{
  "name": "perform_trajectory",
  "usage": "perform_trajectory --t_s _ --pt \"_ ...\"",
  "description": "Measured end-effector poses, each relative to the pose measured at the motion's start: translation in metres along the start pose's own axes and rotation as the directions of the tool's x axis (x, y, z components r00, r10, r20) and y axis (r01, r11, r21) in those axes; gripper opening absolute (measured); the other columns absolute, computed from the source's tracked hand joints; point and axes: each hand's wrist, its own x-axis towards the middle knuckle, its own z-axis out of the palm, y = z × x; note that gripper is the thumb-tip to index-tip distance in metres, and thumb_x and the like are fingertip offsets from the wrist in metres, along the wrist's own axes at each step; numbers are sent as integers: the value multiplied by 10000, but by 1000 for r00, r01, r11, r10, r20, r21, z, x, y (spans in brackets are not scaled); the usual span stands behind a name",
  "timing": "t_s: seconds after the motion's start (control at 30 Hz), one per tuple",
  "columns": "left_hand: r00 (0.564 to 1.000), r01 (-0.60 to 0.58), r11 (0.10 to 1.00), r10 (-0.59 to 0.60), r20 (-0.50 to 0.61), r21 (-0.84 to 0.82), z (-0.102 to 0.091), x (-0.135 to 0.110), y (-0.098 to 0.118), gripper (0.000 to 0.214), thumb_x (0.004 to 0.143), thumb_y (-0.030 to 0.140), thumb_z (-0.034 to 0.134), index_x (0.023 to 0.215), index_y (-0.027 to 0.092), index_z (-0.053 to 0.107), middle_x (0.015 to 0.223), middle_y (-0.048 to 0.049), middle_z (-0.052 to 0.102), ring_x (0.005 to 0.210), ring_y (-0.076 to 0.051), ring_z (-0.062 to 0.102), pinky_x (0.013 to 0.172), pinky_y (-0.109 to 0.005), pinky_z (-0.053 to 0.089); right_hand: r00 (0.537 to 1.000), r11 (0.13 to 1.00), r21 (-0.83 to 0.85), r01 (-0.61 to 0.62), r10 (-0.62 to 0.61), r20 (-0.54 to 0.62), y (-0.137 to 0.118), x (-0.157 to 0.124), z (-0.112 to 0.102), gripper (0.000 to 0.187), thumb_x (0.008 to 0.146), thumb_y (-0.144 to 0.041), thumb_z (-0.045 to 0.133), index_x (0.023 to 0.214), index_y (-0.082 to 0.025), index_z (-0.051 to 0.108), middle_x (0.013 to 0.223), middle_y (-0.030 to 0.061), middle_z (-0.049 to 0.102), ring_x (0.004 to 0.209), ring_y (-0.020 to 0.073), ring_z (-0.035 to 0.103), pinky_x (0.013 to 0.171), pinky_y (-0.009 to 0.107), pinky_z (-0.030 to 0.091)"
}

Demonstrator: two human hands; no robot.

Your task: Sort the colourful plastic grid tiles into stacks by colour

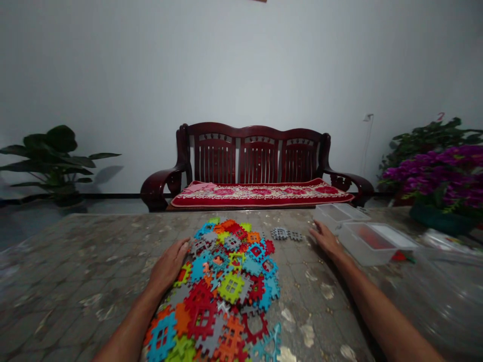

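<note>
L fingers are lying loosely spread and flat, tips touching the left edge of the tile pile, gripping nothing; left hand is resting palm-down at centre-left of frame, forearm coming in from the bottom edge. R fingers are stretching out straight and close together, flat on the top, also holding nothing; right hand is sitting right of centre, between two grey pieces and the clear box, near both but touching neither as far as I can tell. Pile is sitting mid-frame and running down to the bottom edge: interlocking plastic tiles, red, blue, orange, green, grey, all jumbled and overlapping. Progress, judging by layout: only the grey pair is lying apart from the heap, just upper right of it, looking joined edge to edge; nearly everything else is lying loose in the heap. Clear box has sth red inside, can't tell what; a second clear tray is sitting just behind it. Crinkly clear plastic is blurring at lower right. Table is a mottled stone-look grey-brown w/ pale flecks. Beyond it, upper centre, a dark wood bench w/ red floral cushion is standing vs a plain pale wall; leafy plant at left, purple flowers at right.
</note>
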Motion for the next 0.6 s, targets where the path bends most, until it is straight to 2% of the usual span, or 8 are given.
perform_trajectory --t_s 0.1,0.3,0.43,0.6 --pt "1000 2 1000 -2 9 13 -3 -1 4 630 939 515 239 1280 189 657 1341 -94 692 1244 -248 630 1101 -379 438 998 997 -52 59 -58 38 -16 -14 16 558 709 -373 633 1235 -192 674 1290 129 684 1192 313 632 1057 504 466" --pt "1000 -5 1000 5 15 18 -6 -2 8 607 932 499 260 1269 188 659 1324 -98 702 1231 -249 639 1087 -373 450 961 936 -234 261 -230 154 -55 -36 42 536 727 -372 698 1240 -216 694 1292 116 688 1264 326 573 1115 501 393" --pt "1000 -6 1000 6 27 21 -4 -2 7 612 937 494 250 1270 181 658 1333 -100 696 1246 -242 627 1100 -366 433 947 919 -281 278 -213 242 -69 -34 49 632 669 -352 768 1279 -215 677 1314 121 678 1314 360 538 1107 521 392" --pt "1000 -1 1000 0 16 22 -2 -3 8 608 945 484 249 1275 182 661 1338 -104 692 1241 -259 624 1093 -392 433 911 901 -268 342 -249 328 -75 -23 52 676 659 -287 769 1319 -212 646 1203 91 732 1203 333 617 1056 500 440"
